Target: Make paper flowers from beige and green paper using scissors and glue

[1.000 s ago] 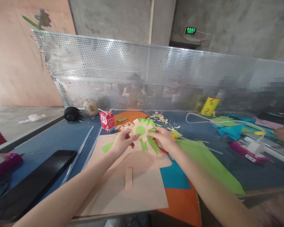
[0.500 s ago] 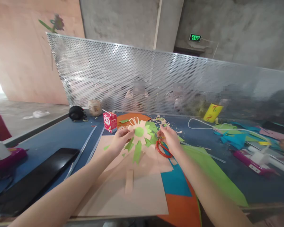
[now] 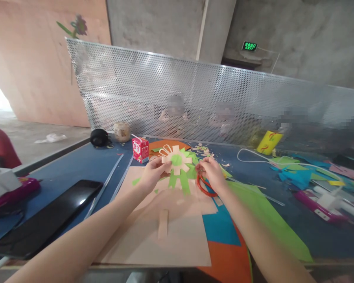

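Note:
My left hand [image 3: 157, 171] pinches a cream paper flower [image 3: 177, 160] by one side. The flower has a round green centre and petal strips spreading outward. Just right of it is my right hand [image 3: 211, 173], its fingertips drawn together; whatever they hold, if anything, is too small to make out. Below that hand lie the red handles of scissors [image 3: 206, 190], partly hidden. Green paper pieces [image 3: 173, 181] show under the flower. A short cream paper strip [image 3: 163, 224] rests on the large cream sheet [image 3: 185, 243] in front of me.
A pink drink carton [image 3: 140, 150] stands behind my left hand. To the left lie a black phone [image 3: 47, 216] and clear plastic strips [image 3: 106, 182]. Green sheets [image 3: 271, 216], blue paper [image 3: 222, 228] and a power strip [image 3: 318, 206] are to the right. A perforated metal screen [image 3: 153, 86] borders the back.
The flower in my left hand has turned, so its petals now face more squarely towards me. The whole view has shifted slightly; my right hand stays close to the scissors.

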Demonstrator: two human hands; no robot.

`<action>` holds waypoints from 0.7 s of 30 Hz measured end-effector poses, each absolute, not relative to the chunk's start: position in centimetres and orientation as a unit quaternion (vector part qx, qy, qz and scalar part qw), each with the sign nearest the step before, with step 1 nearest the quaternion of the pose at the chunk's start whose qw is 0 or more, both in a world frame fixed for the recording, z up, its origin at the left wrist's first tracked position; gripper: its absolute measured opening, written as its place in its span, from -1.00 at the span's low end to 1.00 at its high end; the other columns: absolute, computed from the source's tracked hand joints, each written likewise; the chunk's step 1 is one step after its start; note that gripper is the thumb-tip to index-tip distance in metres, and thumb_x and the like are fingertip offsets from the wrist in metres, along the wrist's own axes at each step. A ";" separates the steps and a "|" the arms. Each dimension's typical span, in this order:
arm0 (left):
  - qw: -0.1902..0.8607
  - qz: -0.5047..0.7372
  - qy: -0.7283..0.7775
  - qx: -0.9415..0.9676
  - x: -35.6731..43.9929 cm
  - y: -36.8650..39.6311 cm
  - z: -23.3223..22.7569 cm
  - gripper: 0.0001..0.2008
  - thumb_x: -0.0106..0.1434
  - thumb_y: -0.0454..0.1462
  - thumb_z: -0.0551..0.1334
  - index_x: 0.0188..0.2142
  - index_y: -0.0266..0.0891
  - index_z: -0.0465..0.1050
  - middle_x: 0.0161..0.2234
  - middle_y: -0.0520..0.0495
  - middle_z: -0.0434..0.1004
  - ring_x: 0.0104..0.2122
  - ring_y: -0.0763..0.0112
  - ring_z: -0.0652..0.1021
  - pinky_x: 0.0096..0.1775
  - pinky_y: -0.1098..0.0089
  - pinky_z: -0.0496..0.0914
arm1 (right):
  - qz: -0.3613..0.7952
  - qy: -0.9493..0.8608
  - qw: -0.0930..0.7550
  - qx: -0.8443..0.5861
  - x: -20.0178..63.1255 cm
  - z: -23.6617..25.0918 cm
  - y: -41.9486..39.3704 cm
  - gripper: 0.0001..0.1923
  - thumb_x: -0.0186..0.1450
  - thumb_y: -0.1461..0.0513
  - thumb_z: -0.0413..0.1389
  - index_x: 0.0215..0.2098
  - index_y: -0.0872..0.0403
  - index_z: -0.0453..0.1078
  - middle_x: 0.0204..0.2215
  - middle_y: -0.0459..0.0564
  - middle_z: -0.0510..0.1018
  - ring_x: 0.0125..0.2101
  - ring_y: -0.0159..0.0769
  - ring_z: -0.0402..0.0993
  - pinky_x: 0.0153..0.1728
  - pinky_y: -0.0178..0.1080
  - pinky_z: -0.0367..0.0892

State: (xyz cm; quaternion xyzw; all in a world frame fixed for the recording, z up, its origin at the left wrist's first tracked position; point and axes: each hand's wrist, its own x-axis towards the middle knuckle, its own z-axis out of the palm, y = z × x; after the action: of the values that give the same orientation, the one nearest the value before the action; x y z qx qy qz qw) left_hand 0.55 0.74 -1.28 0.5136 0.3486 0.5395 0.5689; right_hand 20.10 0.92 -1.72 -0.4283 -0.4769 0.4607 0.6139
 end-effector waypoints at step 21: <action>0.546 0.578 0.358 0.491 0.0 1.4 -1.7 -0.76 -0.10 -0.20 0.33 -0.52 -0.32 0.37 -0.52 0.06 0.35 -0.48 0.55 0.44 -0.32 0.42 0.45 | 0.496 -0.469 0.622 -0.384 20.4 -1.7 0.9 -0.74 -0.07 0.11 0.24 -0.50 0.09 0.36 -0.56 -0.05 0.54 -0.50 -0.29 0.50 -0.35 -0.19 0.44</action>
State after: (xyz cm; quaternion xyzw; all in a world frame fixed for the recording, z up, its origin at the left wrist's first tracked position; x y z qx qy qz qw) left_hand -0.01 1.41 -1.70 0.4906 0.3576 0.5777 0.5456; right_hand 20.37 0.89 -1.66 -0.3841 -0.4692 0.4955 0.6219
